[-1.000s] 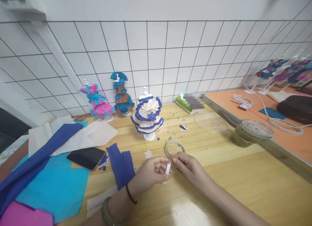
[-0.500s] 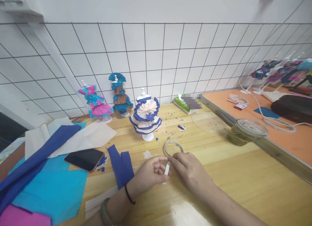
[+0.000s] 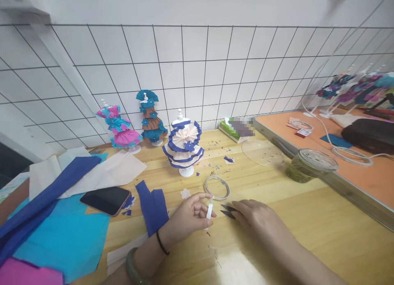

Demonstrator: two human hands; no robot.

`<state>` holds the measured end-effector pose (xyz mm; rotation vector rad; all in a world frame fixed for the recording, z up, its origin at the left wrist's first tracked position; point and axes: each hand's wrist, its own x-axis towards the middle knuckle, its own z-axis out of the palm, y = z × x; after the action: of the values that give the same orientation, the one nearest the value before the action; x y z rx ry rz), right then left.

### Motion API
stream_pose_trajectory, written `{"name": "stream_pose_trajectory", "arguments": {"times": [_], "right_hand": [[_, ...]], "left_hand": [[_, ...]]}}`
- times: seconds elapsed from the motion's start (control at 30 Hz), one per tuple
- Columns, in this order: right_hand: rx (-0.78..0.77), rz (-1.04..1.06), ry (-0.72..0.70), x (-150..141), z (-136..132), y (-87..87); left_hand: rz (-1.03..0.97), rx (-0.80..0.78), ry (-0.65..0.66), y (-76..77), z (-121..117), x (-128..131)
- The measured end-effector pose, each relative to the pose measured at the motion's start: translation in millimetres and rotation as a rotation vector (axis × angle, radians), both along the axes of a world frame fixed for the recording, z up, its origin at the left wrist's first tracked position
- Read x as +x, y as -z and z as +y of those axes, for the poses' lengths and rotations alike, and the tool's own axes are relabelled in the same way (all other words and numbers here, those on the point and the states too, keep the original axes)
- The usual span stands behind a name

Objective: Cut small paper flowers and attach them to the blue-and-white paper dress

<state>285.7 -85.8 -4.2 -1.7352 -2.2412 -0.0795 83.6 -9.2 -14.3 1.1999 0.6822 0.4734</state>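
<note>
My left hand (image 3: pixel 193 213) is raised over the table, its thumb and fingertips closed on a short white strip of tape (image 3: pixel 209 208). Just to the right, my right hand (image 3: pixel 254 214) rests low over the wood, wrapped round a small pair of scissors (image 3: pixel 228 211). Two dark blades stick out toward the strip, spread apart; the handles are hidden in the palm. A thin ring-shaped tape roll (image 3: pixel 217 188) lies flat beyond both hands. Farther back stands a small dress form (image 3: pixel 184 143) in a cream paper dress with blue edging.
Blue crepe paper pieces (image 3: pixel 153 207), a phone (image 3: pixel 105 200) and coloured paper sheets (image 3: pixel 66 244) cover the left side. Two dressed forms, one pink (image 3: pixel 126 137), one teal and brown (image 3: pixel 152 119), stand by the wall. A jar (image 3: pixel 310 164) sits at right; paper scraps litter the middle.
My right hand has drawn back to the right from the strip, and the scissor blades now show. The tape roll is fully uncovered. My left hand keeps the strip in nearly the same place.
</note>
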Motion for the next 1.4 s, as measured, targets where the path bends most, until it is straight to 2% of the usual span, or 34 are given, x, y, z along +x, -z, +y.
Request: {"name": "stream_pose_trajectory", "arguments": {"times": [0.2,0.3,0.43,0.53,0.7,0.83,1.07,1.4], "right_hand": [[0.064,-0.073,-0.085,7,-25,13.5],[0.012,-0.035,-0.079,12,-27,16.2],[-0.167,0.149,0.049,19,-23,9.2],[-0.239,0.352,0.105,18,-18,-1.9],[-0.389,0.664,0.06,3,-9,-16.5],[-0.465,0.795,-0.012,-8,2,-18.5],[-0.58,0.727,-0.036,-11,16,-26.3],[-0.565,0.619,-0.034,-12,22,-32.7]], "left_hand": [[-0.006,-0.007,-0.013,3.9,2,1],[-0.008,-0.013,-0.022,3.5,1,2],[0.007,-0.039,-0.059,1.2,1,4],[0.01,-0.001,-0.11,2.0,2,6],[0.047,0.037,-0.179,9.4,3,6],[0.056,0.041,-0.176,15.4,4,2],[0.032,0.003,-0.139,13.4,6,0],[0.073,0.0,-0.093,6.6,6,0]]}}
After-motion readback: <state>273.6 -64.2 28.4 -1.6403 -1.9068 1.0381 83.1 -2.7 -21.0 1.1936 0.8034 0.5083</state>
